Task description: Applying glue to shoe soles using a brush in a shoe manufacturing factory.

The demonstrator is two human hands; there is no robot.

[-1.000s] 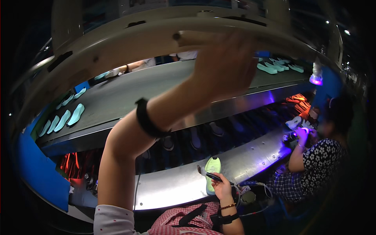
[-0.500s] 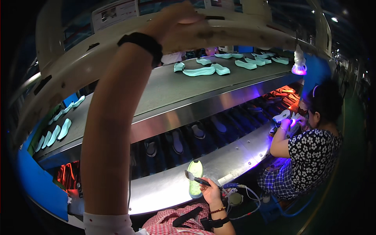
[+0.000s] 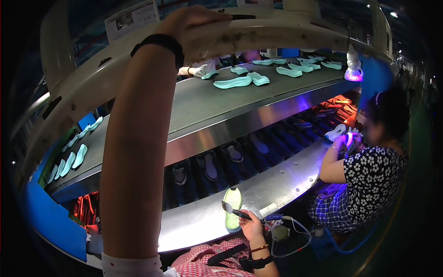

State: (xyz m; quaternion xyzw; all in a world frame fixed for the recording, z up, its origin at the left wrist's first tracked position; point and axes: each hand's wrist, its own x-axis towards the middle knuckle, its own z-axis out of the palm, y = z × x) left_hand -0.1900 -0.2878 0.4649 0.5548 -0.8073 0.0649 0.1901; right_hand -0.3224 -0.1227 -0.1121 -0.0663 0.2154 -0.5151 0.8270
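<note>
My left hand [image 3: 199, 16] is raised high and lies with its fingers stretched along the pale curved machine beam [image 3: 258, 34], holding nothing. My right hand [image 3: 252, 228], low in front of me, grips the dark handle of a flat brush [image 3: 240, 213]. The brush head is over a yellow-green shoe sole [image 3: 234, 198] lying on the shiny metal ledge [image 3: 194, 226]. Whether the bristles touch the sole I cannot tell. A blue-ended hose fitting [image 3: 273, 217] is just beside my right hand.
Mint-coloured shoe soles [image 3: 233, 82] lie on the upper conveyor belt [image 3: 198, 108]. Below, a dark lower conveyor carries shoe pieces [image 3: 211, 167]. A co-worker [image 3: 376, 171] sits at the right, handling a pale shoe piece. Across the belt, a gloved hand [image 3: 200, 70] touches a sole. A purple-lit lamp [image 3: 353, 74] hangs at the right.
My left hand has settled lower, its fingers flatter along the beam. My right hand still holds the brush over the sole. Another person's gloved hand has come in across the belt.
</note>
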